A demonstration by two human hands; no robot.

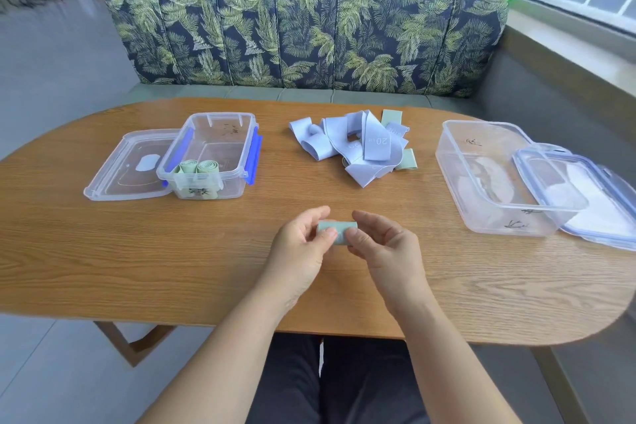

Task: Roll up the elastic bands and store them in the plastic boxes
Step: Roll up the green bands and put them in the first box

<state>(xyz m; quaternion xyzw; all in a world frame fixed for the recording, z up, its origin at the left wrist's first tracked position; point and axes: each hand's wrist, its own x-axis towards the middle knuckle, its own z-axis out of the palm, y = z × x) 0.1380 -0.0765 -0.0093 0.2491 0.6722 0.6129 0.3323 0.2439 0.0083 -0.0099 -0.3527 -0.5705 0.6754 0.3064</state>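
Both hands hold a rolled pale green elastic band (pixel 339 228) just above the wooden table (pixel 103 251), near its front middle. My left hand (pixel 303 244) pinches the roll's left end and my right hand (pixel 382 244) pinches its right end. A loose pile of pale blue bands (pixel 358 144) with a couple of green ones lies at the table's far middle. The small clear box with blue latches (pixel 213 138) at the left holds two rolled green bands (pixel 199 167). A larger clear box (pixel 481 155) at the right looks empty.
The small box's lid (pixel 127 165) lies flat to its left. The larger box's lid (pixel 592 196) leans against its right side. A leaf-patterned sofa (pixel 309 34) stands behind the table, a window ledge runs along the right, and my dark-trousered legs are under the front edge.
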